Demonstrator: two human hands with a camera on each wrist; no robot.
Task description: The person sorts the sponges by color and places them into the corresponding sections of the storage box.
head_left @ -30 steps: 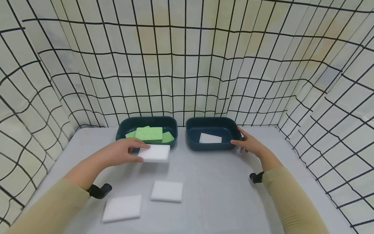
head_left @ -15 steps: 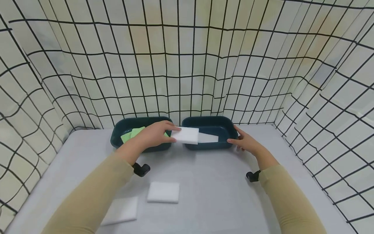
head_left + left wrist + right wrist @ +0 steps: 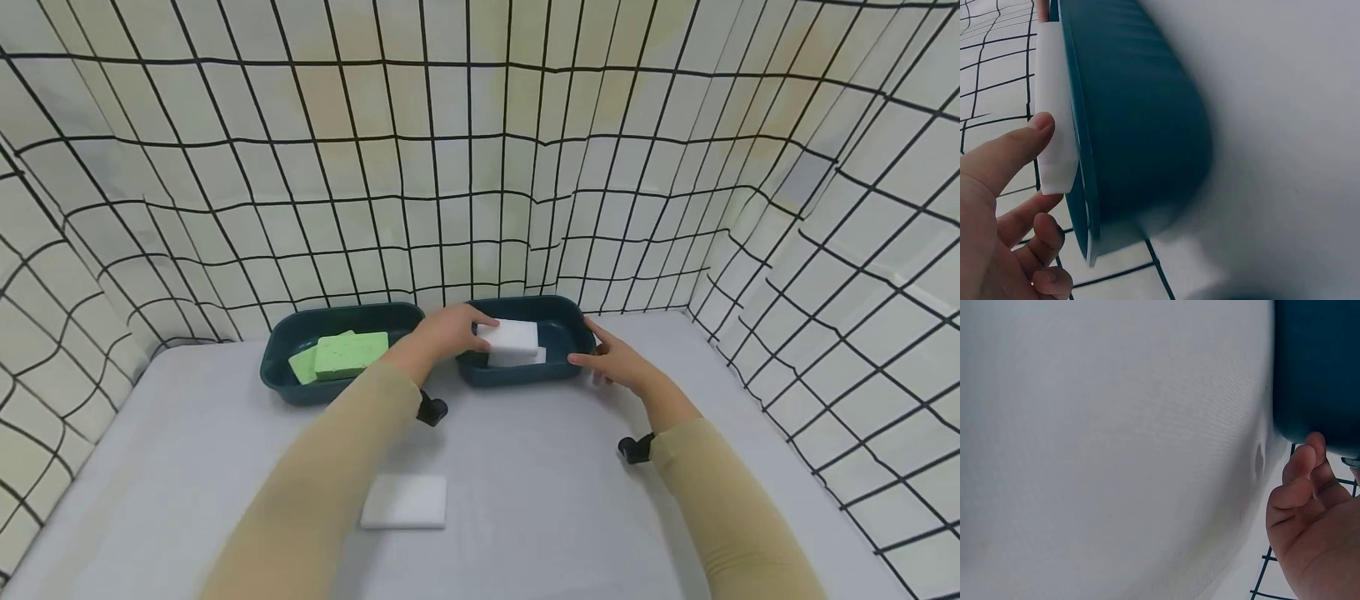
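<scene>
In the head view my left hand (image 3: 453, 331) pinches a white sponge block (image 3: 512, 335) at its left end, over the right-hand dark teal bin (image 3: 517, 377). The left wrist view shows the thumb (image 3: 1040, 122) on this white sponge (image 3: 1057, 140), which stands above the bin's rim (image 3: 1088, 187). Another white sponge (image 3: 517, 359) lies inside that bin, partly hidden beneath the held one. My right hand (image 3: 617, 358) grips the bin's right end, thumb at the front rim. Its curled fingers (image 3: 1300, 461) touch the bin's corner in the right wrist view.
A second teal bin (image 3: 273, 379) on the left holds green sponges (image 3: 351, 354). One white sponge (image 3: 405, 502) lies on the white-covered table (image 3: 525, 483), beside my left sleeve. Black-gridded netting (image 3: 480, 167) rises behind and at both sides.
My left hand has carried the white sponge rightward, from in front of the left bin to over the right bin. The right hand keeps its hold. The head view has shifted slightly.
</scene>
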